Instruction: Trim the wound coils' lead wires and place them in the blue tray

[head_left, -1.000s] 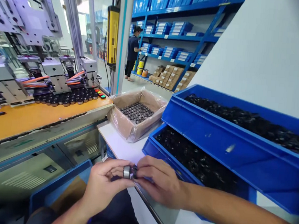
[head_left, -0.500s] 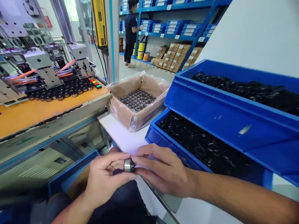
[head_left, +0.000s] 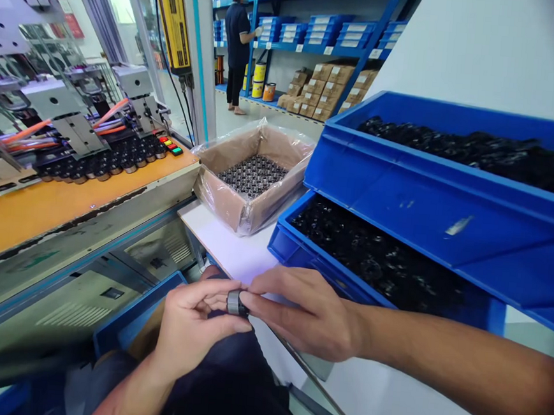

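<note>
My left hand (head_left: pixel 188 328) pinches ring (head_left: pixel 233 302), thumb to fingers. Ring's axis roughly sideways, dark end toward right hand (head_left: pixel 314 316); right fingertips touch, can't tell if gripping.

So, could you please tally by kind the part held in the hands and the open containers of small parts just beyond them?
Round part: 1
Blue bins: 2
Cardboard box: 1
Total: 4
</note>
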`<state>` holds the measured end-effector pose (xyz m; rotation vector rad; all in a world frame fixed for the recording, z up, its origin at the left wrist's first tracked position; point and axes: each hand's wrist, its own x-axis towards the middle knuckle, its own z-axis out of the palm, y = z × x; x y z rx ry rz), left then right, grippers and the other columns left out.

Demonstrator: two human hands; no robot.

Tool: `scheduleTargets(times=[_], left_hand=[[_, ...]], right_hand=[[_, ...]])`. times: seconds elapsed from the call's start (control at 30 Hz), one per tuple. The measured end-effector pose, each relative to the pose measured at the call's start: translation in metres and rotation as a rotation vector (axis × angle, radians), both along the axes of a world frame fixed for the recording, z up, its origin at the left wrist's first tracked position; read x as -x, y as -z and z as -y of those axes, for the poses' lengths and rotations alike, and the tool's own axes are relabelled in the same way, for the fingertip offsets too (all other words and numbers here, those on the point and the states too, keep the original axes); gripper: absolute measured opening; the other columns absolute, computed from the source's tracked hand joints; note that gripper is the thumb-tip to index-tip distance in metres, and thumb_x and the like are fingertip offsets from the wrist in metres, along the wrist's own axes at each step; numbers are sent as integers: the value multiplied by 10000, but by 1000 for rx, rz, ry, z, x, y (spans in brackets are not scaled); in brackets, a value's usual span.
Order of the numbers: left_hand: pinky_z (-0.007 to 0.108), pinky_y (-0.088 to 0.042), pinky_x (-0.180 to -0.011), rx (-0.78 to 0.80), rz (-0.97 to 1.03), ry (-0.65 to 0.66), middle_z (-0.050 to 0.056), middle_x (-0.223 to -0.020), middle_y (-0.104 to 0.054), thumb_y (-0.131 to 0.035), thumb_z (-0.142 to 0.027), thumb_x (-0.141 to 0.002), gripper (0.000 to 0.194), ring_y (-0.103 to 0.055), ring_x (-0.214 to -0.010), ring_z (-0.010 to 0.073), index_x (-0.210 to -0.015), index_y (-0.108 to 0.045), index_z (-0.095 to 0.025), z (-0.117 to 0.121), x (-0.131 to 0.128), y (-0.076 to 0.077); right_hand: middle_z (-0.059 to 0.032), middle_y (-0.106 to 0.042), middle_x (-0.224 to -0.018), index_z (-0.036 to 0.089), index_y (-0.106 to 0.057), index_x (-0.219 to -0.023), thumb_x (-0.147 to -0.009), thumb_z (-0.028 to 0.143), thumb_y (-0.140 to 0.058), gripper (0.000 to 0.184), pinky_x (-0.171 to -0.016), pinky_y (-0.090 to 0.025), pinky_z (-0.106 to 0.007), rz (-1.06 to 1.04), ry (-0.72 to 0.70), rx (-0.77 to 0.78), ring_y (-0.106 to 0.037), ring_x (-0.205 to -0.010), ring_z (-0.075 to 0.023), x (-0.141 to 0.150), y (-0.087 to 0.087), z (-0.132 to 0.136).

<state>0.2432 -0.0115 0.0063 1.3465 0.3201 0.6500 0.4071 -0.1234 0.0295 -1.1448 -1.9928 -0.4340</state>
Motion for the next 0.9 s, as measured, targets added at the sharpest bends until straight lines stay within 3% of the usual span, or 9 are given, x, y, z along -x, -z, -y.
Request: scheduleTargets(times=[0.13, 0.27, 0.33, 0.5, 0.67, 0.8, 0.9], left_hand=[[244, -644, -674, 55, 42, -58, 48, -791, -805, -902, -115, -560, 374, -773, -725, 208, -898, -751, -165, 13, -8, 4], [227, -623, -737, 36, 126, -116, 47, -925, -798, -884, -97, -595, 337, -766, -831, 180, -864, -701, -184, 24, -11, 6], [245, -620, -754, -119, 133, -156, 60, -982, -780, -879, -100, -607, 367, -755, -875, 189, -916, -703, -195, 21, -8, 5], [262, -601, -755, -763, 150, -222, 63, -963, -739, -869, -159, -648, 392, -719, -856, 180, -1015, -740, -206, 2, 3, -5], [240, -587, -745, -1011, 135, -205, 45, -902, -745, -845, -163, -686, 329, -720, -788, 153, -994, -731, -182, -6, 8, -11], [246, -580, -775, -1009, 135, -241, 25, -887, -748, -829, -129, -702, 293, -717, -770, 142, -971, -734, -197, -3, 9, -7], [237, -570, -773, -812, 136, -239, 32, -922, -731, -791, -100, -740, 312, -702, -815, 139, -1025, -737, -217, 2, 5, 0]], right_hand=[[-102, -664, -811, 47, -619, -1026, -926, 195, -590, 181, -635, -608, -279, 75, 39, -118, -665, -779, -168, -1, 3, -2], [-118, -662, -796, 37, -610, -1033, -960, 179, -495, 197, -620, -605, -303, 69, 21, -157, -656, -774, -185, 1, 4, -2], [-141, -670, -865, 39, -601, -1057, -934, 131, -522, 173, -696, -616, -312, -5, 26, -123, -659, -857, -191, 3, 4, 0], [-149, -670, -950, 59, -593, -1071, -885, 57, -563, 189, -819, -607, -316, -154, 7, -10, -641, -980, -186, 8, 3, 5], [-149, -668, -945, 47, -603, -1078, -890, 47, -548, 197, -827, -605, -316, -183, -36, 33, -639, -964, -186, 10, 1, 8], [-147, -662, -929, 37, -616, -1058, -872, 22, -549, 198, -835, -600, -309, -201, -52, 79, -641, -942, -183, 10, 0, 7], [-146, -653, -940, 48, -605, -1069, -871, 46, -570, 201, -824, -600, -317, -212, -42, 58, -633, -942, -185, 8, 0, 5]])
